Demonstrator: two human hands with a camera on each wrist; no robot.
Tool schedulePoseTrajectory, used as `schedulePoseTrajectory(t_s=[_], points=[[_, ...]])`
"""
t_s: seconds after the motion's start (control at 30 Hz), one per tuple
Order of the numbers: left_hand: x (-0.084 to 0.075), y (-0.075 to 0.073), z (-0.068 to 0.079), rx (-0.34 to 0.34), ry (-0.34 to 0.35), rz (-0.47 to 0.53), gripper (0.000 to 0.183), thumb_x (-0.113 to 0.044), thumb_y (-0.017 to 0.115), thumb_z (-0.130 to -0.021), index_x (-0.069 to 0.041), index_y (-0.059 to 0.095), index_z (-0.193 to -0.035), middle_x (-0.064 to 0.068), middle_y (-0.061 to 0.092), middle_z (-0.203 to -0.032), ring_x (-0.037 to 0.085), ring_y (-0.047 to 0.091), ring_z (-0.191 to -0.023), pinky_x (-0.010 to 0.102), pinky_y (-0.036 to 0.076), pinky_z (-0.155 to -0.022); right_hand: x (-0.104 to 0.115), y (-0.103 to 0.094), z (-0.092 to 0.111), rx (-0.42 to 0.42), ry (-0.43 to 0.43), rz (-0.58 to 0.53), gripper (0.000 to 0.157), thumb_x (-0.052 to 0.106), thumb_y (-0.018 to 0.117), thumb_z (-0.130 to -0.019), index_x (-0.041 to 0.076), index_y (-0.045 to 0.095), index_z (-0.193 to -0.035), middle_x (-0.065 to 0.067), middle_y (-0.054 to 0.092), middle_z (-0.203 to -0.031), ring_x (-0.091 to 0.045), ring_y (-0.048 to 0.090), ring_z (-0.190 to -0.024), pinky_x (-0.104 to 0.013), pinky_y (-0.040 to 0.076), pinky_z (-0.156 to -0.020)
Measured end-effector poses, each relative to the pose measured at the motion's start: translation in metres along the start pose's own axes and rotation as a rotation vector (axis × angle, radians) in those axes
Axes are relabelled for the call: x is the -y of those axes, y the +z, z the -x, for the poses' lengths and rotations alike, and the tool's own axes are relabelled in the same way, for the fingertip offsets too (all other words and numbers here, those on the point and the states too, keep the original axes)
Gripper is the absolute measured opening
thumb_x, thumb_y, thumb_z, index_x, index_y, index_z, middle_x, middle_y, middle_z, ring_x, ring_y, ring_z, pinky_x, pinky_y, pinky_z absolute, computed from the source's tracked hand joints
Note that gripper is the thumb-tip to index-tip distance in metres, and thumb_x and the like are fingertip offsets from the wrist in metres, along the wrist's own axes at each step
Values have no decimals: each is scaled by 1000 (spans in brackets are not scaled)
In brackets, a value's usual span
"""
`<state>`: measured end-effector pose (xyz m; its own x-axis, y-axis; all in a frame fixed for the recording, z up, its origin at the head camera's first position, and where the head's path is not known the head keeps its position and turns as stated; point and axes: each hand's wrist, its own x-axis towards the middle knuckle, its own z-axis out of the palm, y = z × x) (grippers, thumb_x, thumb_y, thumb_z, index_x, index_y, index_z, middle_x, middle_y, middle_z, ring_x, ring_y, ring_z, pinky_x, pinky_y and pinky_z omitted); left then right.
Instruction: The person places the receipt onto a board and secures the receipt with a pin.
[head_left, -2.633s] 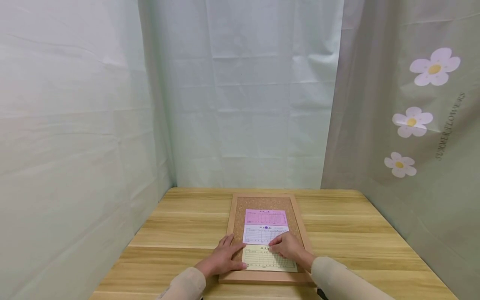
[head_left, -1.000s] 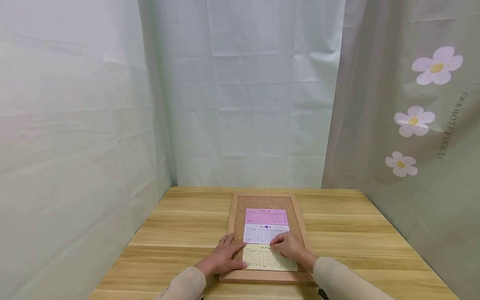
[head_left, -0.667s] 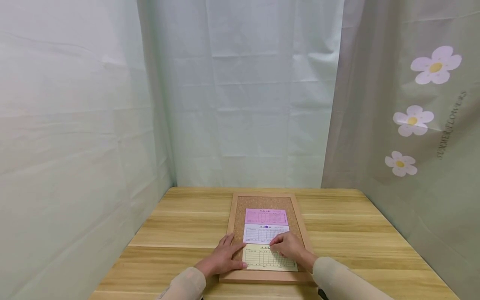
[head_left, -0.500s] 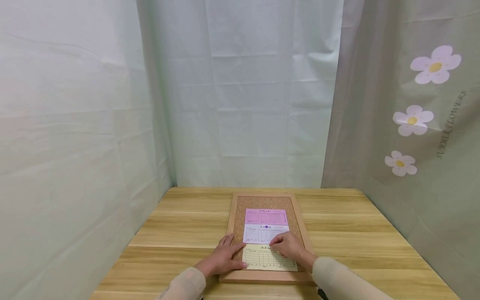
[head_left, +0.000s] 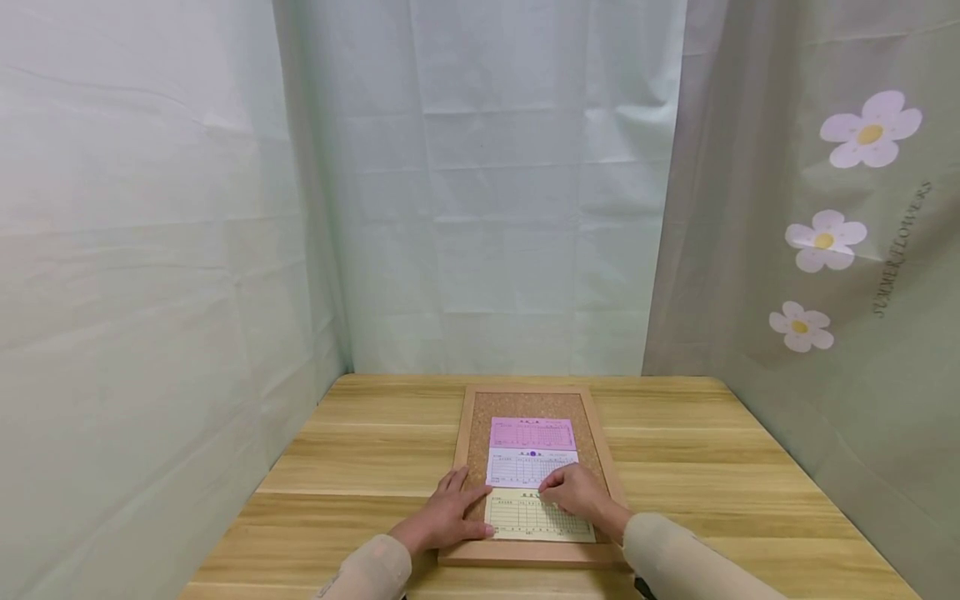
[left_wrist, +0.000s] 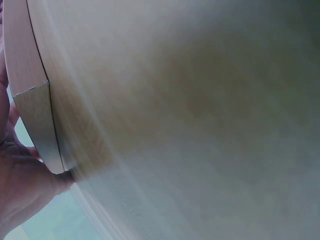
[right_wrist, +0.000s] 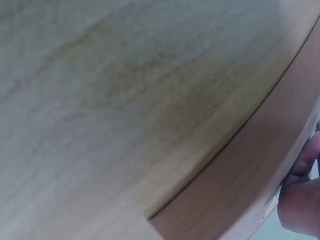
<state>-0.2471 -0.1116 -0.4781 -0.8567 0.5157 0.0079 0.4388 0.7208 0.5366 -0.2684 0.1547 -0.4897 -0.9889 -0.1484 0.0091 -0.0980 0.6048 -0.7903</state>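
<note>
A wood-framed corkboard [head_left: 525,405] lies flat, bearing a pink slip [head_left: 517,437], a white slip [head_left: 510,472] and a yellow slip [head_left: 513,518] in a column. A round purple push pin [head_left: 533,454] sits at the white slip's top middle. My left hand [head_left: 447,512] lies spread over the frame's left side, thumb and forefinger on the yellow slip's left edge. The fingertips of my right hand [head_left: 576,490] pinch a small bluish push pin [head_left: 537,495], mostly hidden, at the yellow slip's top middle. The wrist views show both hands at the board's frame [left_wrist: 30,55].
The board rests on a wood-grain table [head_left: 360,467]. Pale cloth curtains [head_left: 495,208] enclose the table at the back and both sides. White flowers [head_left: 870,133] are printed on the right curtain.
</note>
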Motion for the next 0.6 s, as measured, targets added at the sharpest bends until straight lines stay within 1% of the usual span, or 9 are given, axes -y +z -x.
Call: schedulePoseTrajectory(t_s=[0.23,0.37,0.6], points=[[0,0,0,5,-7,-5,68,-44,75,-86,-11,55,-142,32,21,-156,52,15,-143,68,22,-108,-1,0,0,-4,-28,-1,7,9,74,-84,14,74,-78,3,60,-70,-10,50,-56,-27,41,-51],[0,0,0,4,-6,-5,68,-44,75,-86,-11,55,-142,33,21,-155,52,15,-143,68,22,-108,-1,0,0,-2,-23,-8,7,10,74,-85,13,74,-78,3,60,-71,-11,50,-58,-28,41,-52],[0,0,-1,3,-4,-4,68,-44,75,-86,-10,55,-142,33,21,-155,53,14,-143,69,22,-107,-2,0,0,-5,-18,-30,8,7,73,-85,13,74,-79,2,61,-71,-11,50,-57,-28,41,-52]])
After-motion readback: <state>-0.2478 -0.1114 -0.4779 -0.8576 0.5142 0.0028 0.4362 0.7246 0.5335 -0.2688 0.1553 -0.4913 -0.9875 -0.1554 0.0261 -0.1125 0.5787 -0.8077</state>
